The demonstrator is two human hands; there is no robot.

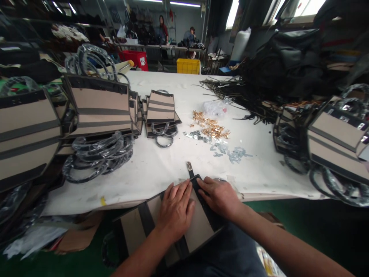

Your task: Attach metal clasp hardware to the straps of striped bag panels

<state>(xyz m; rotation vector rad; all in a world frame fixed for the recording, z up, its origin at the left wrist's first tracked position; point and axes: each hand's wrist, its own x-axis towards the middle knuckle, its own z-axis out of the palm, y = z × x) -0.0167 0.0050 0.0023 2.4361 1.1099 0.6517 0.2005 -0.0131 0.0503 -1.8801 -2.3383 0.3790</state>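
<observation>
A beige handbag panel (198,231) with black bands lies tilted across my lap, its far corner against the table's front edge. A short black strap with a metal buckle (189,166) sticks out beyond that corner onto the table. My left hand (177,207) rests flat on the panel, fingers stretched toward the strap. At the black border, my right hand (219,196) has bent fingers pressed on the edge close to the strap's base; its thumb is not clearly visible. A dark round handle (108,248) hangs at the panel's lower left.
Gold metal fittings (215,130) and flat silver plates (238,154) lie loose on the white table (161,169). Stacked bag panels with plastic-wrapped handles (92,161) stand left; more bag panels (337,134) stand right. Black straps (259,92) heap at the back right. Two people are beyond.
</observation>
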